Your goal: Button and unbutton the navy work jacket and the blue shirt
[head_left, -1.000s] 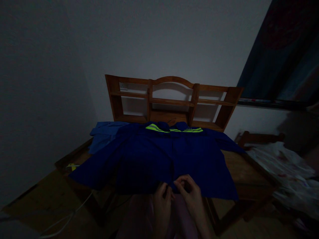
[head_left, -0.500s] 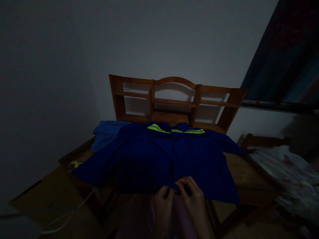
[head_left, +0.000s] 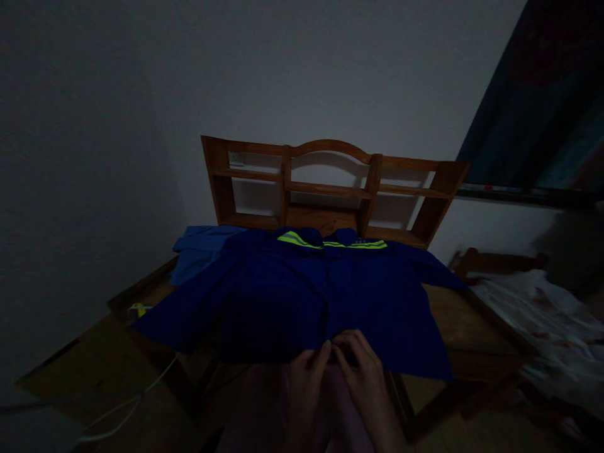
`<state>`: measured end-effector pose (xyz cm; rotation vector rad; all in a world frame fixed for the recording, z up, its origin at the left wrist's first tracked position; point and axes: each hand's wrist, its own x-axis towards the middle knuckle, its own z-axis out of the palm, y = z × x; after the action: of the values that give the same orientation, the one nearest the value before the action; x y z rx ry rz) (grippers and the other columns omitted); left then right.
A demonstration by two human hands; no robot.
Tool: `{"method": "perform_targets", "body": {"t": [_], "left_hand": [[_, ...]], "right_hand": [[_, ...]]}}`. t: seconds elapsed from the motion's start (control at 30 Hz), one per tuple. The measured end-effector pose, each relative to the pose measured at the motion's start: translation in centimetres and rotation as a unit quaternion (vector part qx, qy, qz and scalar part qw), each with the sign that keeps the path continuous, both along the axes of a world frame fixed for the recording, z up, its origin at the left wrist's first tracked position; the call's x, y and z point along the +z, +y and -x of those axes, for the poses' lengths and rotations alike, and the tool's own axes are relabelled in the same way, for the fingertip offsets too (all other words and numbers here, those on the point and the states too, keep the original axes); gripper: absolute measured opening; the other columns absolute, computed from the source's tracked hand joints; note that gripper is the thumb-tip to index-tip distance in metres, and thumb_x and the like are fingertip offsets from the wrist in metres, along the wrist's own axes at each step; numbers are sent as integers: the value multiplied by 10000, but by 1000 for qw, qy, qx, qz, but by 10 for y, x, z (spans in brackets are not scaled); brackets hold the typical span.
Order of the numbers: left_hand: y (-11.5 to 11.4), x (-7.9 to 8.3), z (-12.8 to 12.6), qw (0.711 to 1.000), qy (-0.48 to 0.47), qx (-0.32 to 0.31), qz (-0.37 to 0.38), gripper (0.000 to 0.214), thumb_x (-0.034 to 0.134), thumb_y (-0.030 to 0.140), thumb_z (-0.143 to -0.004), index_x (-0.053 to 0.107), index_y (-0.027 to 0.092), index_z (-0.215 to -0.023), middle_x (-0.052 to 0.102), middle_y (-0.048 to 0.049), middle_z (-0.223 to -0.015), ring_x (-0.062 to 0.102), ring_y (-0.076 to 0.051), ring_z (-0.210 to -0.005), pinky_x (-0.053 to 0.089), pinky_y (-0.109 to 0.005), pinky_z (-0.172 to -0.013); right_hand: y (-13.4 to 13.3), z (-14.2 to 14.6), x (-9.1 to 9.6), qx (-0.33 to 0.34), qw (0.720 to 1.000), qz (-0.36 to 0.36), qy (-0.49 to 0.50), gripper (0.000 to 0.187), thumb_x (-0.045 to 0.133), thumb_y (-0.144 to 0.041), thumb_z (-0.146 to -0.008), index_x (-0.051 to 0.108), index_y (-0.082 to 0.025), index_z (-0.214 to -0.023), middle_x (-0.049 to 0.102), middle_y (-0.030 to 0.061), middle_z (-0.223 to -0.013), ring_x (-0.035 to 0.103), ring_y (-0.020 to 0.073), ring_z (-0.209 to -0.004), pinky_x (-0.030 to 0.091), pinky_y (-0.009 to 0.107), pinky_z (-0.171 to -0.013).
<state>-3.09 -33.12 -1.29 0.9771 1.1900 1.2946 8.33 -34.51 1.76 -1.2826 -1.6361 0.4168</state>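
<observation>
Dark blue work jacket (head_left: 377, 302) lies spread on a wooden desk (head_left: 453, 318), with its front side up, its collar towards the back and its hem at the near edge of the desk. Its front opening runs down the middle, and both sleeves reach out to the sides. Across the chest, just below the collar, there are yellow-green reflective strips (head_left: 370, 245).

At the bottom of the front opening, the left hand (head_left: 304, 377) and the right hand (head_left: 363, 365) are very near to each other. The fingers of both hands are bent, and each thumb presses with the fingertips on the cloth of the jacket, so both hands grasp it in a pinch. It is too dark to tell if a button or another small part is between the fingertips.

Below the hands, the pinkish clothing (head_left: 259, 402) of the person is visible. On the left part of the desk lies a lighter blue folded garment (head_left: 195, 251), partly under the jacket, and a small yellow object (head_left: 139, 309) is near the left sleeve. Behind the collar stands a wooden shelf (head_left: 330, 187) against a pale wall (head_left: 330, 69). A white cable (head_left: 160, 377) hangs at the left, and crumpled clear plastic (head_left: 533, 302) lies at the right, before a wooden chair back (head_left: 500, 260)
</observation>
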Motion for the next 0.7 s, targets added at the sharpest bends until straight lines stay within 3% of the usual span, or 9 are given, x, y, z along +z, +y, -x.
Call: {"method": "perform_targets", "body": {"t": [0.17,0.33,0.5,0.7], "left_hand": [[4,-11,2,1000,-9,5,13,442,662,535,-650,706,101,-719,692,-103,-725,643,-227,-703,514,-293,-635],[7,-16,4,999,16,23,16,464,657,576,-629,674,112,-612,647,-60,-600,611,-198,-623,488,-266,-570],[6,-11,1,998,56,17,0,476,579,561,-725,676,99,-662,650,-69,-626,604,-194,-639,469,-264,-587],[-1,1,-3,997,52,49,-34,443,623,565,-671,680,126,-657,659,-62,-642,592,-196,-673,466,-259,-610]], "right_hand": [[0,-1,-1,19,1000,0,-2,169,481,-148,-864,631,-226,-864,581,21,-945,576,132,-870,428,203,-769],[-2,-1,2,19,1000,1,4,173,493,-165,-860,652,-231,-858,593,20,-942,580,136,-871,425,203,-771],[-3,5,10,-5,999,19,35,148,489,-215,-869,633,-215,-833,592,20,-895,572,140,-843,420,224,-759],[5,6,4,-57,988,73,122,189,555,-338,-825,621,-179,-749,608,38,-805,566,170,-769,422,263,-702]]}}
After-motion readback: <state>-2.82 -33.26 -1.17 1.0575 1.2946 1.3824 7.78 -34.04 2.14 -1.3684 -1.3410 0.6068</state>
